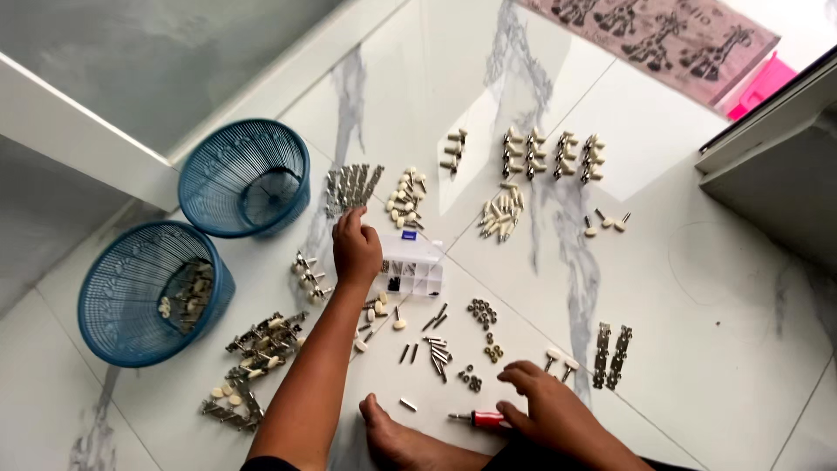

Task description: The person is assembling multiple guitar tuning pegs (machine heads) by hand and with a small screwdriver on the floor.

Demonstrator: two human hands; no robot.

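A white marble-look tiled floor [697, 262] with grey veins fills the frame, strewn with small hardware. At centre, the left hand [356, 249] reaches up the frame, its fingers bent and pinched at the lower edge of a heap of flat silvery metal plates [350, 187]; whether it grips one I cannot tell. Just right of that hand lies a clear plastic compartment box [410, 269]. At the bottom right of centre, the right hand [545, 406] rests on the floor, curled over the red handle of a small screwdriver [478, 419], whose metal tip points left. A bare foot [397, 436] lies beside it. Short steel pins [436, 349] and dark nuts [482, 312] lie between the hands. Cream-knobbed tuning pegs [501, 214] sit in clusters above. Two blue mesh baskets [246, 174] stand at the left.
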